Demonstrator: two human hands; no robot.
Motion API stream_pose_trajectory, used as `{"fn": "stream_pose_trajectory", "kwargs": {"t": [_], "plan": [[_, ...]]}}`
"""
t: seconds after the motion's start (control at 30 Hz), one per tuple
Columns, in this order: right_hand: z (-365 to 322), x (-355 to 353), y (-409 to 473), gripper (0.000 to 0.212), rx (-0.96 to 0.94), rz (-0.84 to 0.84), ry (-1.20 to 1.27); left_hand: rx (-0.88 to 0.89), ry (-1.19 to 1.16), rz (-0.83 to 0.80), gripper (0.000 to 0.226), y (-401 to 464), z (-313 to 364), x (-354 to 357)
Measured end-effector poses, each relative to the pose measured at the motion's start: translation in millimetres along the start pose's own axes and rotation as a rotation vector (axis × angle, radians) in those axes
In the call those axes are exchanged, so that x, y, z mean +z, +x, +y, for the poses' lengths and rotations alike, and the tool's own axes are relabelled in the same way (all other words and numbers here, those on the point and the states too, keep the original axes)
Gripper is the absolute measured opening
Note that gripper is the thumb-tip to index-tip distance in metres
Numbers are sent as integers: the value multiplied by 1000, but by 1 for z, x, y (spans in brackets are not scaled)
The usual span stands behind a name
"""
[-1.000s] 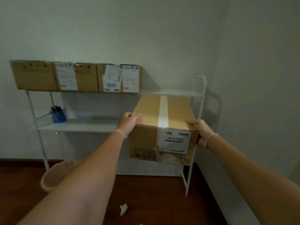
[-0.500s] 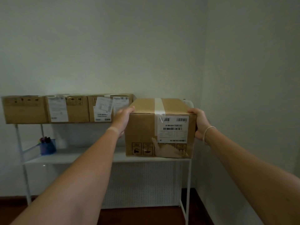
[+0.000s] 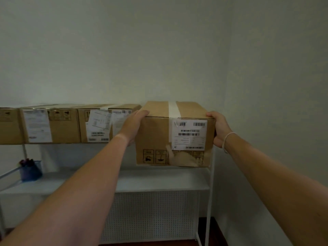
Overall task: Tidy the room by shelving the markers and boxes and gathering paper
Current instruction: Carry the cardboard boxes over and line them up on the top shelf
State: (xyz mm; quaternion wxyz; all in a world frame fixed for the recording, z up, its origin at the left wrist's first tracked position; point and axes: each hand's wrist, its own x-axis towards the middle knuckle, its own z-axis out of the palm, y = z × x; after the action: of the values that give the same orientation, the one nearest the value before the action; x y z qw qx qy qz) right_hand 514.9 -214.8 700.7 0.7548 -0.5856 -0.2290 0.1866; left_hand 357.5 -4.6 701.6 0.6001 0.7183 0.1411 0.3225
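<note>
Your left hand (image 3: 132,125) and right hand (image 3: 218,129) clamp the box (image 3: 174,134) by its sides, fingers wrapped over the edges. That grip keeps it level at the top shelf's open right end, beside the shelved boxes (image 3: 58,124)

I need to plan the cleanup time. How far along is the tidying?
Done: three cardboard boxes line the top shelf, and markers stand in a blue cup below. In hand: the left hand and right hand hold a fourth box at the shelf's right end. Paper isn't visible.

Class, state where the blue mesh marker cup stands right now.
In the head view, the blue mesh marker cup stands at the far left of the white middle shelf, below the row of cardboard boxes.
</note>
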Motion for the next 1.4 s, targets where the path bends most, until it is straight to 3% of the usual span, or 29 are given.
{"fn": "stream_pose_trajectory", "kwargs": {"t": [0.07,0.2,0.3,0.4,0.47,0.6,0.77,0.93,1.17,1.4], "plan": [[9,3,24,26,16,4,-10,-23,-6,-29,41,15,-13,-4],[24,13,63,35,-22,-18,-7,-51,-7,-15,96,48,-33,-13],[26,22,86,40,-59,51,-12,-26,39,2,112,71,-40,-19],[27,37,105,60,-192,295,-167,66,236,32,107,90,-40,-21],[32,48,113,53,-412,382,-317,154,372,155,92,101,-40,-21],[54,60,140,60,-624,316,-472,364,904,321,68,119,-44,-29],[63,75,178,64,-620,299,-548,358,1274,333,68,142,-51,-44],[70,80,213,64,-603,299,-598,345,1404,327,69,166,-64,-51],[79,80,234,60,-656,357,-662,399,1416,448,70,176,-77,-49],[71,84,212,67,-482,303,-625,444,1417,398,69,165,-80,-52]]}}
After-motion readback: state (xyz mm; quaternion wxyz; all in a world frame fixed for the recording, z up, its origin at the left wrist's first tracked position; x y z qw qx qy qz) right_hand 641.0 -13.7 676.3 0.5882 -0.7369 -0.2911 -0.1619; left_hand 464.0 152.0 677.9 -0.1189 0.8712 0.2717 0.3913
